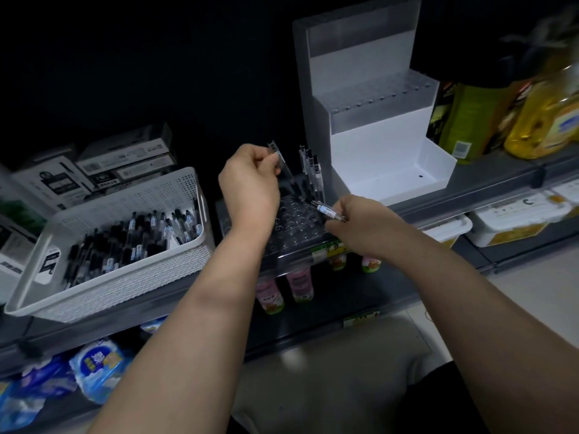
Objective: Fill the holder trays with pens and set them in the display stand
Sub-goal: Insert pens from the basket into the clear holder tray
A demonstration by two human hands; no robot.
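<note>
Mid-frame, the left hand [249,183] is pinching a tilted pen [283,162] above the holder tray [294,227]; the right hand [357,228] is gripping another pen [327,212].

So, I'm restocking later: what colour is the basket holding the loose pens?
White basket, perforated walls; head view.

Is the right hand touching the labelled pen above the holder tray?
Touching. The head view shows the right hand gripping one end of the pen, which sticks out over the clear holder tray.
</note>
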